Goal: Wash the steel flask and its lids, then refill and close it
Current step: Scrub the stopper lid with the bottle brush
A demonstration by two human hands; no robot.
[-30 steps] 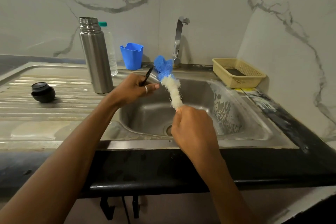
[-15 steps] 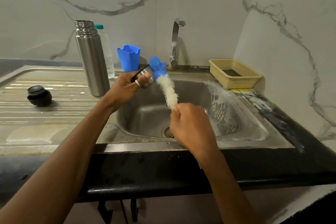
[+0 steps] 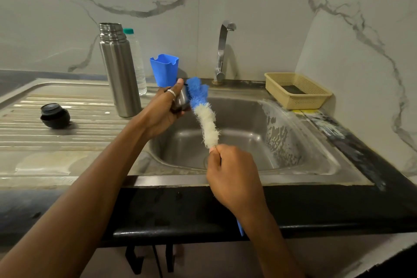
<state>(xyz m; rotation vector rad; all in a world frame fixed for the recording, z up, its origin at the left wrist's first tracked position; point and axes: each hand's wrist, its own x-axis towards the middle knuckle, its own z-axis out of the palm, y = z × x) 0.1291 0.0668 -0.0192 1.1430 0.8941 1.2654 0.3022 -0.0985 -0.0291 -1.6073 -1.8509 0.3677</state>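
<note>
The steel flask (image 3: 119,70) stands upright and uncapped on the draining board, left of the sink. A black inner lid (image 3: 54,115) lies further left on the ribbed board. My left hand (image 3: 165,106) grips the steel cup lid (image 3: 181,100) over the sink's left edge. My right hand (image 3: 232,174) holds a bottle brush (image 3: 205,117) by its handle; the brush has white bristles below and a blue tip, and that tip touches the cup lid. The handle's blue end pokes out under my right wrist.
The steel sink (image 3: 293,142) has wet spots on its right wall. The tap (image 3: 222,49) stands behind it with no water running. A blue plastic holder (image 3: 164,72), a clear water bottle (image 3: 137,67) and a beige basket (image 3: 297,90) line the back.
My left hand has turned the cup lid and moved it lower against the blue brush tip. The right hand has shifted the brush slightly.
</note>
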